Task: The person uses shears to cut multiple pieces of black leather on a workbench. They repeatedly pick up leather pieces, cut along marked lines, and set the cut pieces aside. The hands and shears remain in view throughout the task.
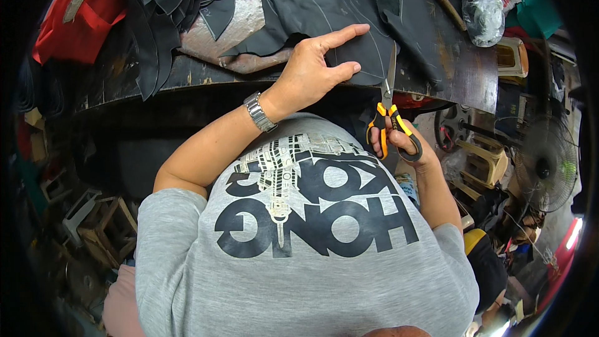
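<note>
My right hand (409, 140) grips a pair of scissors (390, 97) with yellow, orange and black handles. Their blades point away from me at the table's near edge and look nearly closed. Just left of the blades lies a sheet of black leather-like material (340, 9) marked with pale curved outlines. My left hand (318, 65), a metal watch on its wrist, hovers over or rests on this sheet. Its forefinger and thumb are stretched apart with nothing between them; the other fingers curl under. Whether it touches the sheet I cannot tell.
Cut black pieces (171, 0) are heaped at the far left of the dark table (474, 78), beside red material (84, 12). A rod (443, 0) and a clear plastic bag (483, 15) lie at the right. Below stand wooden stools (483, 162) and a fan (543, 165).
</note>
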`<control>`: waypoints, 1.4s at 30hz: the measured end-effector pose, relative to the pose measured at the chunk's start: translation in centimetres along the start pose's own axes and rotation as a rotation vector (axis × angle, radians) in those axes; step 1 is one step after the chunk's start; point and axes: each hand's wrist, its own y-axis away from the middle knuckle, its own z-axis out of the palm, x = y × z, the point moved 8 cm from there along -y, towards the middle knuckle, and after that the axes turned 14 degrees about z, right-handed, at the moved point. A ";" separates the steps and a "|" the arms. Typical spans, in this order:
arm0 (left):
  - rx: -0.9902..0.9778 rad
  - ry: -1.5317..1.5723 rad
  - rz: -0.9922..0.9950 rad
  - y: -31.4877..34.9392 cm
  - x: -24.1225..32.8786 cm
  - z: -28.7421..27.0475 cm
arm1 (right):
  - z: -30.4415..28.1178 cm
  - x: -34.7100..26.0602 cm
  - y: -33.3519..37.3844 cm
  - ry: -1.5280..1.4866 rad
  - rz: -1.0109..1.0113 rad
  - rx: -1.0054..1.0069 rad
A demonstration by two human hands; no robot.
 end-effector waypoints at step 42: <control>0.047 0.006 0.118 1.3 0.7 -0.7 | 3.4 1.0 1.2 -0.073 0.003 0.063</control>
